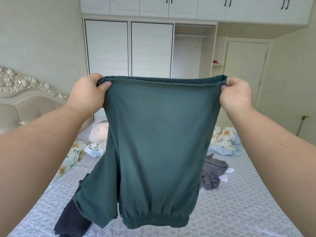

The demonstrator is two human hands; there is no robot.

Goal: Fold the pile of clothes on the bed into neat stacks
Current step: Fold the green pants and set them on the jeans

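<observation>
A dark green garment (153,147) is being held up between the hands, its top edge being pinched by the left hand (89,92) and the right hand (236,95). Below the hands, a navy garment (71,218) and a grey garment (213,173) are lying on the bed (239,211).

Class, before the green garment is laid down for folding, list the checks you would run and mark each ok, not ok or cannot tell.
1. Left hand grips a top corner of the green garment: ok.
2. Right hand grips the other corner: ok.
3. Top edge stretched level: ok.
4. Garment hangs flat, elastic hem lowest: ok.
5. Bed below free of clothes: not ok, dark navy garment and grey garment lie there.
6. Sleeves straightened: cannot tell.
</observation>
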